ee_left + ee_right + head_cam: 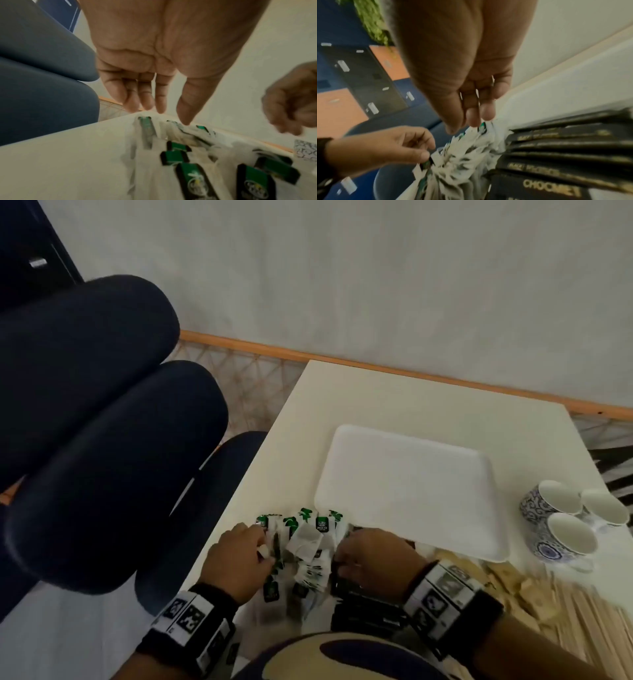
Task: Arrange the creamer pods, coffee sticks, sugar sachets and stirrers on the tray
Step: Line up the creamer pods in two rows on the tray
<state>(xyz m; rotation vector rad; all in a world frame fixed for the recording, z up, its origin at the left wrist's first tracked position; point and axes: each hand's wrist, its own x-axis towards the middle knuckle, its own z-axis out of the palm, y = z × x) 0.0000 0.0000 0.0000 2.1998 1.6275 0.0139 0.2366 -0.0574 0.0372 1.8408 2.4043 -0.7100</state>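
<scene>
Reaching into the crumpled white-and-green sachets [303,546] at lower centre, the left hand [236,563] pinches one thin paper packet; the right hand [373,556] touches them with nearly straight fingers. Just above lies the smooth white rectangular tray [411,487].

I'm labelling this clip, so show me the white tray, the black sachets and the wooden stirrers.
white tray [407,491], head view, bare middle of its floor.
black sachets [573,155], right wrist view, middle of the stack.
wooden stirrers [579,614], head view, middle of the pile.
</scene>
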